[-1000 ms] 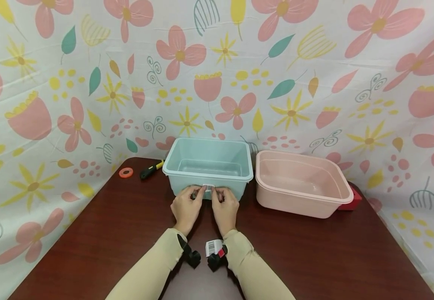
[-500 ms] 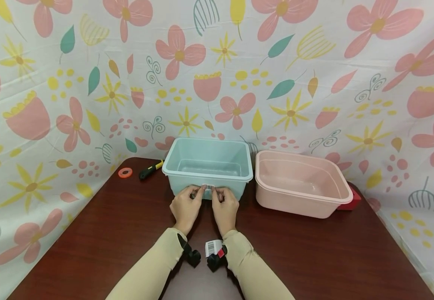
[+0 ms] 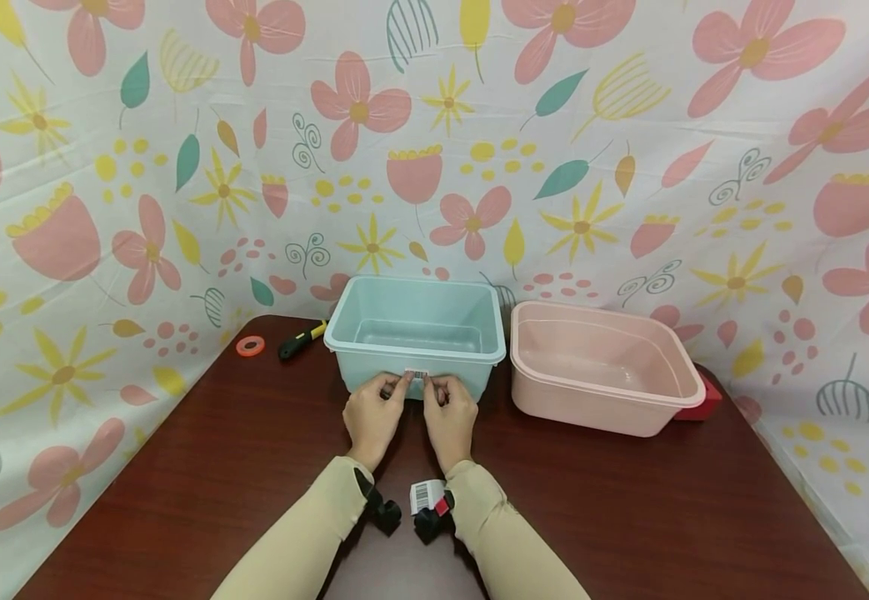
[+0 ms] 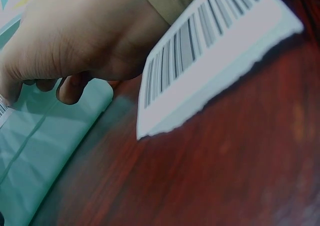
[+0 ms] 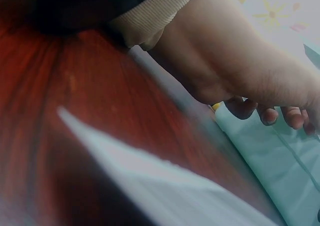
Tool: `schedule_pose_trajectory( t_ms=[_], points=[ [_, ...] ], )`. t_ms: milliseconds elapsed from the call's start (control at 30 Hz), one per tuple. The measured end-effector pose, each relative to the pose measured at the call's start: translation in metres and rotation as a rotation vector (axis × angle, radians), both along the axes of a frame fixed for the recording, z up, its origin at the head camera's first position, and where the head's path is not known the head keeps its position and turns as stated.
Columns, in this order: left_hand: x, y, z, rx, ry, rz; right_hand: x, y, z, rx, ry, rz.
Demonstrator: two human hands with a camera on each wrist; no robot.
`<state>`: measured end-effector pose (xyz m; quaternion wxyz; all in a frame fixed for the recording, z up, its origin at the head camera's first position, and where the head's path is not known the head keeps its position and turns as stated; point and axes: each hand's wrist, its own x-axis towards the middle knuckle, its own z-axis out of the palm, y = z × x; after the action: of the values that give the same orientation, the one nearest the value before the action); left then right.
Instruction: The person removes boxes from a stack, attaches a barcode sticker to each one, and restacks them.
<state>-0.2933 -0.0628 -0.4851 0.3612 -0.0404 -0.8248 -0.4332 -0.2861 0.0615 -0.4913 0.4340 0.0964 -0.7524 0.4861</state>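
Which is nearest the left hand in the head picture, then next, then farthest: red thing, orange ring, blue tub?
1. Blue tub, just ahead of the left hand.
2. Orange ring, off left.
3. Red thing, far right, past the pink tub.

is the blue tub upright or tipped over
Upright: the blue tub stands on the table with its opening facing up and its inside floor showing.

a label lies against the basin; a tub stands right.
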Motion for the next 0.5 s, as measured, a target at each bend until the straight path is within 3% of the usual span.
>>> schedule_pose_trajectory(
  t_ms=[233,500],
  points=[
    [0.004,0.0002,0.0031,0.061,0.015,-0.097,-0.0003,-0.0005,-0.0005,-0.005,-0.024,0.003],
    [0.0083,0.002,0.0023,0.107,-0.056,-0.153,0.0007,0.0006,0.0015,0.006,-0.008,-0.008]
  ],
)
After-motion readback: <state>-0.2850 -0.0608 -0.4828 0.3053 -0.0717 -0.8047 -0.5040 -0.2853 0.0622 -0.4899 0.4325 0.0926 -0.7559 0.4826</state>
